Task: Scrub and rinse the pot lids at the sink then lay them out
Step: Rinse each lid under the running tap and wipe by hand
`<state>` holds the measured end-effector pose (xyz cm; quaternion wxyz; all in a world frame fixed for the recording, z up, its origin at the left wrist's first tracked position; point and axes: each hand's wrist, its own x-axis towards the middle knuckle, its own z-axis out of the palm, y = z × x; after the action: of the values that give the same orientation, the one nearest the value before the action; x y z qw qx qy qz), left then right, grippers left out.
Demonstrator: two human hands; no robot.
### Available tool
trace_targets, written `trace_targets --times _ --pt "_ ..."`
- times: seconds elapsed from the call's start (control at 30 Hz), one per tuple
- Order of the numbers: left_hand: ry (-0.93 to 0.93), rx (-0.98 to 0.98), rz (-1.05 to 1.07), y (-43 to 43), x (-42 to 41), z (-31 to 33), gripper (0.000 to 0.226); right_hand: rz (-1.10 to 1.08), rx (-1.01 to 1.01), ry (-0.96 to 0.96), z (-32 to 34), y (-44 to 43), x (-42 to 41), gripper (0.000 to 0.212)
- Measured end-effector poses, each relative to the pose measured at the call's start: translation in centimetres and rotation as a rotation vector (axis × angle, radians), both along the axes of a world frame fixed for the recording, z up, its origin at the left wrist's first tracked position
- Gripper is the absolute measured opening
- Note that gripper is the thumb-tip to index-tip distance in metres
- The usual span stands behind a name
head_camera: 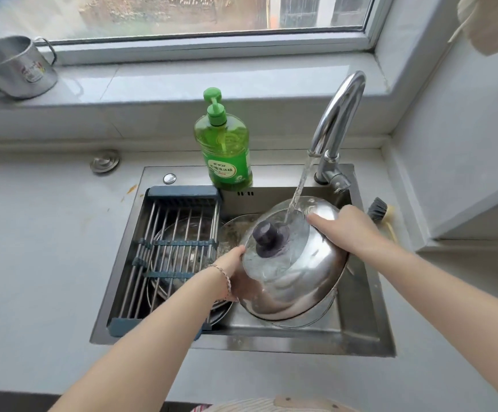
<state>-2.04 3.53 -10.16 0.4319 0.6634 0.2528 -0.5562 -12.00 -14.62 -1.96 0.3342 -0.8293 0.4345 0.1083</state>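
We see the lid (301,281), a steel dome with a dark knob (269,237), held tilted over the right half of the sink (366,337), its top turned towards the camera. Water (298,188) from the tap (341,108) lands on the dome just right of the knob. Under the lid shows a steel rim; whether it belongs to a pot we cannot tell. The left hand (235,278) grips the lid's left edge, thumb on top, the other fingers hidden beneath. The right hand (348,230) lies on the dome's far right side, its fingers (316,219) straight and close together, pointing at the stream. A rack (179,251) spans the sink's left half, with other lids (182,233) lying below it. A green bottle (226,153) stands on the back rim, and a brush (379,209) lies by the right rim. The worktop (39,248) stretches wide to the left; on the right a wall stands close.
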Motion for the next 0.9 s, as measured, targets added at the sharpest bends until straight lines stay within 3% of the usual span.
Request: trace_targets --times 0.17,0.3,0.4,0.47,0.53,0.7,0.9 --pt "-0.081 -0.142 0.145 3.8 1.1 0.0 0.027 -0.045 0.304 -0.231 1.4 5.4 1.6 0.048" --pt "-0.169 -0.124 0.072 7.8 2.4 1.4 0.042 -0.044 0.337 -0.353 2.8 10.1 4.5 0.036" --pt "-0.538 -0.127 -0.016 9.3 4.2 3.3 0.052 -0.024 0.305 -0.422 3.1 13.0 6.4 0.040" --pt "-0.781 -0.134 -0.147 10.1 5.4 4.7 0.041 -0.009 0.289 -0.448 2.8 14.6 7.4 0.040" --pt "-0.912 -0.088 -0.329 11.0 6.8 5.5 0.030 -0.044 0.318 -0.481 2.3 15.8 8.5 0.040" --pt "-0.931 0.009 -0.442 12.1 10.6 4.7 0.025 -0.110 0.449 -0.562 0.7 17.1 10.5 0.037" --pt "-1.011 0.150 -0.600 10.9 13.0 0.3 0.018 -0.267 0.672 -0.411 -4.1 14.7 9.4 0.022"
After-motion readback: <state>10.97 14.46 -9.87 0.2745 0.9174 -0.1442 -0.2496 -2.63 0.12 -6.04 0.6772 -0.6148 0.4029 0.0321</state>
